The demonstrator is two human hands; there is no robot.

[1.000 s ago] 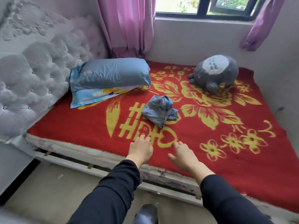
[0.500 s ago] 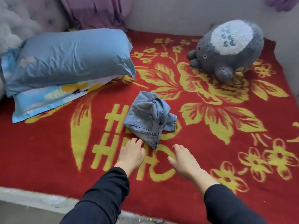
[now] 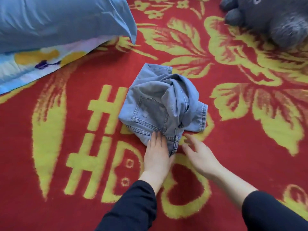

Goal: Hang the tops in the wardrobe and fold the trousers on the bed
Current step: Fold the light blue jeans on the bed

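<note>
While both dark sleeves (image 3: 133,205) reach in from the near side, the left hand (image 3: 156,152) lies flat, its straight fingers (image 3: 156,139) resting on the near corner of the crumpled denim trousers (image 3: 163,105); half a second ago it stopped just short of them. The right hand (image 3: 200,155), fingers spread and relaxed, holds nothing just beside that corner. The trousers sit mid-bed (image 3: 20,164), on its red and yellow cover. Beyond them, a blue pillow (image 3: 58,19) lies far left and a grey plush toy (image 3: 275,19) far right.

We see the pillow (image 3: 58,19), far-left of the trousers (image 3: 158,104), and the plush toy (image 3: 275,19), far-right of them, cut off; the fingers (image 3: 191,140) of our right hand (image 3: 201,159) are blurred.
</note>
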